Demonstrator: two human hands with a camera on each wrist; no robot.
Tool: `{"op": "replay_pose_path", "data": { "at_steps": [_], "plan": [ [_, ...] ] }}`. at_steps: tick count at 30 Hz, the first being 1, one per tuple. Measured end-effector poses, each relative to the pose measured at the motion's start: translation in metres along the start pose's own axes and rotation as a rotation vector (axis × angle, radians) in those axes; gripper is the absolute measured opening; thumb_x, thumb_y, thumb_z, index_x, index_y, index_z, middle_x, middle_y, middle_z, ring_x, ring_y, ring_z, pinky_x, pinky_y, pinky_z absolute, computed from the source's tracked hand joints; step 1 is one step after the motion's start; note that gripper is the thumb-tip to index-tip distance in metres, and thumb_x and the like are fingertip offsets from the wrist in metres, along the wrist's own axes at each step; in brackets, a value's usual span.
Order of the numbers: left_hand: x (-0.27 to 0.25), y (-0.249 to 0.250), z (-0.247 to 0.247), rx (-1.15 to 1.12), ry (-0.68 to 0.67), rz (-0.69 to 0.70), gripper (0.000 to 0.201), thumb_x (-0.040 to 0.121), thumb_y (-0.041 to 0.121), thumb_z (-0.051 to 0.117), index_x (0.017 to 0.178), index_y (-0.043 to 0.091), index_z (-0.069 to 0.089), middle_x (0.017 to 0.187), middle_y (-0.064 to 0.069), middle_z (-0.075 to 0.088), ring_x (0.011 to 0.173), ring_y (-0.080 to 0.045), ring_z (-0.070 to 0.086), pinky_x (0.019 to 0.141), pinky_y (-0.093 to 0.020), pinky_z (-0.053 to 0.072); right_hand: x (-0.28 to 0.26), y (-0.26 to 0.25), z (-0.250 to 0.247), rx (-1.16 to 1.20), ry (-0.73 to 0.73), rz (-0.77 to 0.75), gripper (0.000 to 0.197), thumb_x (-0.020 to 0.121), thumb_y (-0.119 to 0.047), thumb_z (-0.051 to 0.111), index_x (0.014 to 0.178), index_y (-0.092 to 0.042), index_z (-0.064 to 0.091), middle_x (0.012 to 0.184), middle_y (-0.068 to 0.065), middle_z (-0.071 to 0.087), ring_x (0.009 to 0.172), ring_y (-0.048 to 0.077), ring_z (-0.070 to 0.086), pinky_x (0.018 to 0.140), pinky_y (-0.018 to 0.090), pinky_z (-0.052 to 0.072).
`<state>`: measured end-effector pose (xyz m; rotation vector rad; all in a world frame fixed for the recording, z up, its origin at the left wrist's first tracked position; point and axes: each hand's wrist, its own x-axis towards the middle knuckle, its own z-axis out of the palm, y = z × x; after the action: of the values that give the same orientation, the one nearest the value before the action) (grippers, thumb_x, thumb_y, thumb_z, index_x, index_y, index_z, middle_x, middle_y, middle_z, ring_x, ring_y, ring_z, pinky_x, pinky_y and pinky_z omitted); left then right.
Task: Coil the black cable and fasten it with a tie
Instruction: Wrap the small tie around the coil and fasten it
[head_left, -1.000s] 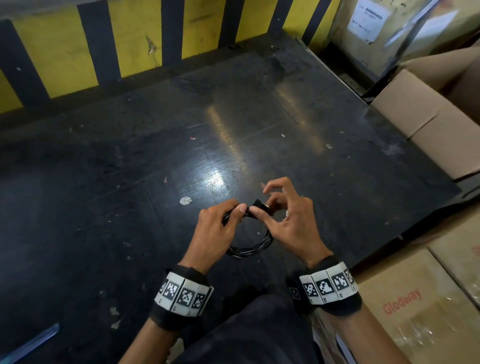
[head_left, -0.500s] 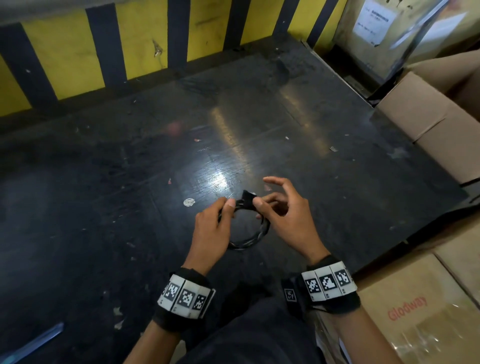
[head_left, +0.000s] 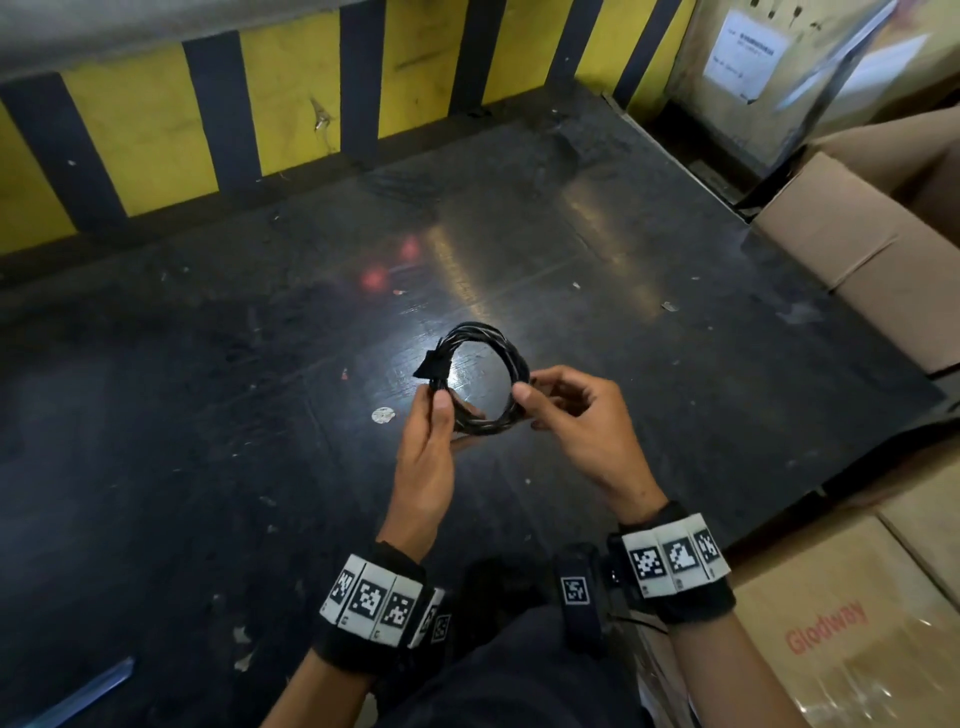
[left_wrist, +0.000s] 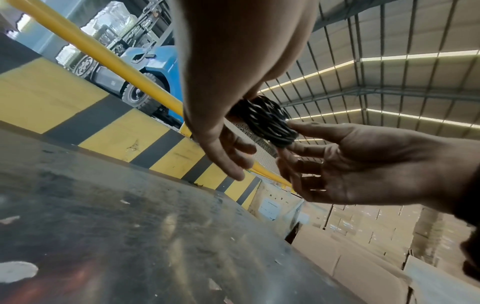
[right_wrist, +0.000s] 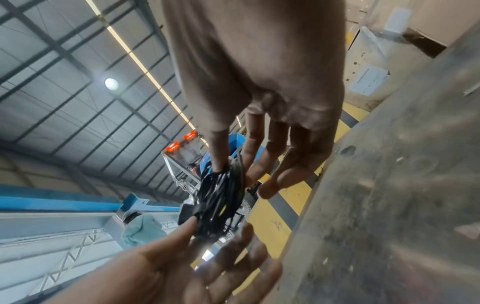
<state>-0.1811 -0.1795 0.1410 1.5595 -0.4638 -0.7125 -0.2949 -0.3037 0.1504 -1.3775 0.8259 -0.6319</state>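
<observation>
The black cable (head_left: 511, 364) is wound into a round coil held up above the dark table (head_left: 208, 415). A black tie (head_left: 430, 366) wraps the coil's left side, its tab sticking out. My left hand (head_left: 439, 410) pinches the coil just below the tie between thumb and fingers. On the coil's right side my right hand (head_left: 524, 397) pinches it with thumb and forefinger, the other fingers loosely spread. From the left wrist view the coil (left_wrist: 267, 123) is edge-on between both hands. The right wrist view has the coil (right_wrist: 221, 197) in the same two pinches.
Cardboard boxes (head_left: 857, 249) line the table's right edge and another box (head_left: 841, 639) sits at the near right. A yellow and black striped wall (head_left: 260, 119) closes the far side. A blue forklift (left_wrist: 145, 67) and a person stand beyond it.
Both hands have lifted the coil off the table and turned it upright, facing the head camera. My right hand moved from the tie to the coil's right side.
</observation>
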Motion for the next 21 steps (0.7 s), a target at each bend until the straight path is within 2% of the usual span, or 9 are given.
{"op": "replay_pose_path", "data": {
  "at_steps": [2,4,5,8,11,14,16,18,21],
  "plan": [
    [0.000,0.004,-0.003,0.075,-0.075,0.057,0.020,0.107,0.029,0.048,0.106,0.036,0.066,0.096,0.024,0.075,0.098,-0.005,0.071,0.094,-0.038,0.058,0.002,-0.003,-0.001,0.104,0.090,-0.017,0.015,0.088,-0.011,0.076,0.101,-0.004,0.077,0.083,0.009,0.079,0.074,0.012,0.074,0.068,0.024,0.060],
    [0.001,0.007,-0.009,0.149,-0.163,0.092,0.018,0.101,0.034,0.057,0.113,0.028,0.070,0.106,0.012,0.076,0.105,-0.011,0.070,0.099,-0.039,0.056,0.003,-0.007,-0.003,0.163,0.129,-0.054,0.023,0.090,-0.007,0.073,0.111,0.004,0.075,0.091,0.019,0.080,0.077,0.021,0.076,0.072,0.026,0.062],
    [0.001,0.008,-0.014,0.186,-0.210,0.099,0.028,0.096,0.040,0.061,0.116,0.024,0.071,0.111,0.004,0.076,0.107,-0.015,0.070,0.102,-0.039,0.054,0.003,-0.008,-0.005,0.153,0.134,-0.083,0.024,0.091,-0.007,0.072,0.113,0.004,0.074,0.092,0.020,0.080,0.078,0.023,0.077,0.074,0.027,0.063],
    [0.004,0.011,-0.030,0.172,-0.273,0.078,0.051,0.083,0.048,0.061,0.128,0.025,0.066,0.120,-0.005,0.072,0.113,-0.019,0.066,0.103,-0.034,0.050,0.003,-0.010,-0.011,0.003,0.099,-0.204,0.023,0.094,-0.008,0.069,0.115,-0.002,0.075,0.090,0.013,0.079,0.079,0.025,0.077,0.078,0.027,0.061],
    [0.009,0.020,-0.044,0.122,-0.292,0.098,0.059,0.082,0.047,0.062,0.139,0.031,0.058,0.127,-0.004,0.068,0.117,-0.015,0.065,0.103,-0.029,0.049,0.001,-0.010,-0.017,-0.175,0.005,-0.316,0.025,0.093,-0.009,0.070,0.117,-0.003,0.075,0.088,0.006,0.076,0.073,0.012,0.072,0.076,0.020,0.056],
    [0.016,0.029,-0.044,0.300,-0.339,0.162,0.053,0.086,0.049,0.066,0.136,0.033,0.064,0.120,0.005,0.073,0.108,-0.011,0.068,0.095,-0.024,0.052,-0.001,-0.012,-0.017,-0.306,-0.099,-0.405,0.025,0.093,-0.010,0.071,0.117,-0.005,0.076,0.084,0.002,0.073,0.070,0.012,0.068,0.073,0.018,0.053],
    [0.016,0.034,-0.038,0.422,-0.351,0.230,0.042,0.090,0.043,0.072,0.129,0.028,0.071,0.106,0.009,0.078,0.094,-0.013,0.072,0.087,-0.030,0.057,-0.003,-0.013,-0.016,-0.337,-0.136,-0.429,0.025,0.092,-0.013,0.072,0.116,-0.006,0.076,0.085,0.001,0.075,0.070,0.013,0.069,0.072,0.019,0.053],
    [0.017,0.035,-0.034,0.431,-0.317,0.259,0.035,0.089,0.041,0.070,0.119,0.025,0.078,0.086,0.006,0.079,0.077,-0.018,0.071,0.076,-0.036,0.058,-0.004,-0.014,-0.013,-0.331,-0.127,-0.403,0.027,0.091,-0.016,0.074,0.117,-0.009,0.076,0.086,0.002,0.078,0.070,0.013,0.071,0.073,0.021,0.055],
    [0.016,0.031,-0.033,0.354,-0.231,0.249,0.033,0.086,0.041,0.068,0.109,0.021,0.081,0.076,0.003,0.079,0.067,-0.010,0.066,0.068,-0.035,0.054,-0.007,-0.013,-0.008,-0.215,-0.040,-0.288,0.032,0.086,-0.018,0.080,0.117,-0.011,0.075,0.086,0.001,0.080,0.071,0.014,0.076,0.078,0.026,0.060]
  ]
}}
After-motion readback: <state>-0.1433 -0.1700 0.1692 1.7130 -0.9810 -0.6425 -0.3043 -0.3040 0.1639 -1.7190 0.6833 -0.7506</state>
